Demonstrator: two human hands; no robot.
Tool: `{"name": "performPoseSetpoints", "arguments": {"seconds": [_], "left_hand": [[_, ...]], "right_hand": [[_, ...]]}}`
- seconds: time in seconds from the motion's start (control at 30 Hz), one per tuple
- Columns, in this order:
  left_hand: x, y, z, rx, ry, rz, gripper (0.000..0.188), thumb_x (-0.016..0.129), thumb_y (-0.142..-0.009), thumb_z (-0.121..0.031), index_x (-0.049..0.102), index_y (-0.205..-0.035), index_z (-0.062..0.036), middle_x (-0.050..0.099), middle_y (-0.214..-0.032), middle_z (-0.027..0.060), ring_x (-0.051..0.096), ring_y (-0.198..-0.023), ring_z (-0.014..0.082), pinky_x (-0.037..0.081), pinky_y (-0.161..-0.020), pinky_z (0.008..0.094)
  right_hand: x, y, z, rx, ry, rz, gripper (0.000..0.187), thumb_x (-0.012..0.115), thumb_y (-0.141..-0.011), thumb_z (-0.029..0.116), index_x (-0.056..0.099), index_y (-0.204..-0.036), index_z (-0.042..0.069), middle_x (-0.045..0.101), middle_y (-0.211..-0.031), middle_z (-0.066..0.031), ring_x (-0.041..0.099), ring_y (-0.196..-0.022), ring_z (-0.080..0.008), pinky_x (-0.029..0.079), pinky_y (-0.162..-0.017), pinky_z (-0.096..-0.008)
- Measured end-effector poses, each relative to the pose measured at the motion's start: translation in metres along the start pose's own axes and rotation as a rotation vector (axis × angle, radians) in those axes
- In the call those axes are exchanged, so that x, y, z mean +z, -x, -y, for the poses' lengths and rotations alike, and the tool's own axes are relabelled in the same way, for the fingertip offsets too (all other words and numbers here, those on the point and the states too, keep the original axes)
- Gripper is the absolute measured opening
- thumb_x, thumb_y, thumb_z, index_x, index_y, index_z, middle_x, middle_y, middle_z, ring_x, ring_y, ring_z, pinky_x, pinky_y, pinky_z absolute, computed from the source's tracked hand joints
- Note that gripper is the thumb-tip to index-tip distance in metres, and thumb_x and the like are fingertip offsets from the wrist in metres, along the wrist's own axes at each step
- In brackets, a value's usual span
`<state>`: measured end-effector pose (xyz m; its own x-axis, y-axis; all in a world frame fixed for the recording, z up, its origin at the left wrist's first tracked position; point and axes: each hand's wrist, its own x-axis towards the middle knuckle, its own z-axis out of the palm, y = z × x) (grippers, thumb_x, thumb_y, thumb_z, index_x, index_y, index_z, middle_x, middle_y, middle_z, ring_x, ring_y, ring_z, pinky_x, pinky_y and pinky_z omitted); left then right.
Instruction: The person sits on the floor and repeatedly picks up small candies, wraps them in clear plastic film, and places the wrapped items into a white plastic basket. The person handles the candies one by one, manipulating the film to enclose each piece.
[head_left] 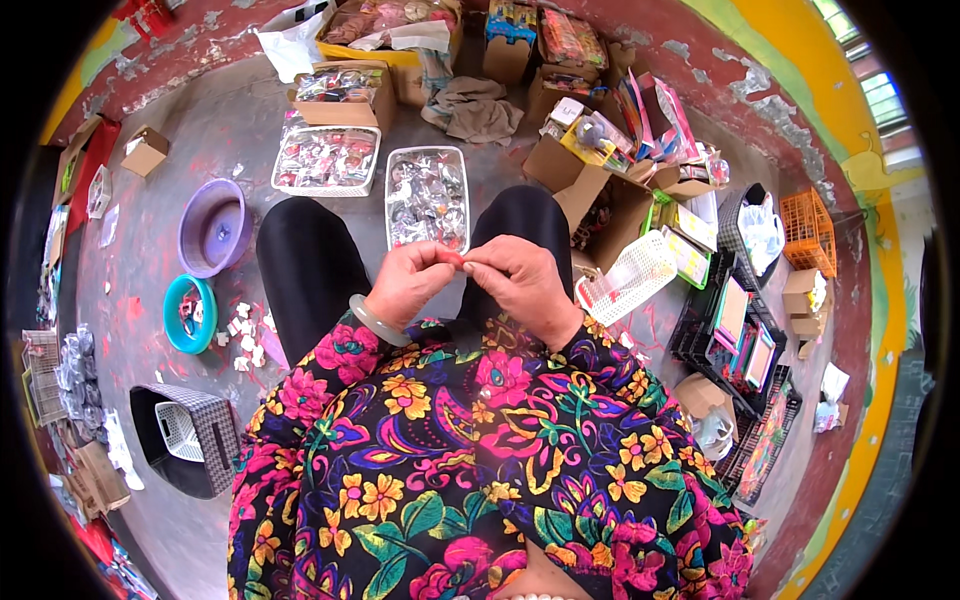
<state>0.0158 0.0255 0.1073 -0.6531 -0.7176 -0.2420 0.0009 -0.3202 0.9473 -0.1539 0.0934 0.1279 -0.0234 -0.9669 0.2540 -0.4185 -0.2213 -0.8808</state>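
Observation:
My left hand (412, 282) and my right hand (522, 285) meet in front of my knees, thumbs and forefingers pinched together. Between the fingertips shows a small red piece (453, 260), mostly covered, so its kind is unclear. Both hands seem to grip it, the left from one side and the right from the other. Just beyond them, between my knees, stands a white plastic basket (388, 205) filled with small clear-wrapped items (428, 190). A pale bangle (378, 322) circles my left wrist.
Another white basket (280, 188) of wrapped items stands farther left. A purple basin (190, 232) and a teal basin (172, 330) sit at left, near scattered white pieces (242, 328). On the right are an open cardboard box (630, 215), a white perforated basket (645, 262) and black crates (700, 340).

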Motion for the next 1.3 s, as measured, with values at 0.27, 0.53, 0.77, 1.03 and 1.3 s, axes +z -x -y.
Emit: {"name": "performPoseSetpoints", "arguments": {"seconds": [0.27,0.53,0.77,1.03,1.3], "left_hand": [[0.010,-0.005,0.008,0.180,-0.086,-0.101,0.007,0.049,-0.076,0.002,0.057,-0.075,0.0021,0.061,-0.088,0.0067,0.053,-0.079,0.0086,0.043,-0.073,0.0218],[0.011,-0.006,0.019,0.168,-0.174,-0.089,0.012,0.047,-0.075,0.008,0.057,-0.081,0.0037,0.060,-0.094,0.0087,0.054,-0.084,0.0116,0.043,-0.076,0.0233],[0.021,-0.004,0.015,0.399,-0.424,-0.172,0.020,0.050,-0.078,0.007,0.060,-0.094,0.0002,0.062,-0.091,0.0074,0.057,-0.083,0.0124,0.044,-0.073,0.0226],[0.009,-0.006,0.025,0.237,-0.366,-0.109,0.015,0.055,-0.082,0.002,0.063,-0.094,0.0031,0.062,-0.084,0.0040,0.053,-0.074,0.0082,0.042,-0.067,0.0202],[0.000,-0.009,0.033,0.091,-0.159,-0.158,0.016,0.056,-0.086,-0.005,0.062,-0.094,0.0068,0.062,-0.086,0.0067,0.057,-0.077,0.0109,0.044,-0.072,0.0210]], "right_hand": [[-0.001,0.001,0.007,-0.325,0.342,-0.034,0.011,0.064,-0.070,0.006,0.064,-0.081,0.008,0.060,-0.073,-0.0030,0.057,-0.069,-0.0202,0.041,-0.062,-0.0305],[0.002,0.006,0.005,-0.425,0.430,-0.112,0.008,0.061,-0.071,0.013,0.061,-0.079,0.010,0.058,-0.074,-0.0008,0.055,-0.070,-0.0200,0.039,-0.060,-0.0318],[-0.004,0.013,-0.001,-0.365,0.476,-0.194,0.006,0.059,-0.070,0.015,0.057,-0.074,0.010,0.054,-0.069,-0.0014,0.055,-0.071,-0.0203,0.040,-0.061,-0.0331],[-0.050,0.023,-0.027,-0.284,0.304,-0.543,0.009,0.057,-0.075,0.007,0.061,-0.083,0.005,0.059,-0.078,-0.0099,0.058,-0.072,-0.0262,0.047,-0.065,-0.0351],[-0.112,0.041,-0.202,0.580,0.564,-0.514,0.023,0.052,-0.071,0.011,0.064,-0.088,0.002,0.062,-0.082,-0.0192,0.060,-0.074,-0.0352,0.048,-0.072,-0.0396]]}}
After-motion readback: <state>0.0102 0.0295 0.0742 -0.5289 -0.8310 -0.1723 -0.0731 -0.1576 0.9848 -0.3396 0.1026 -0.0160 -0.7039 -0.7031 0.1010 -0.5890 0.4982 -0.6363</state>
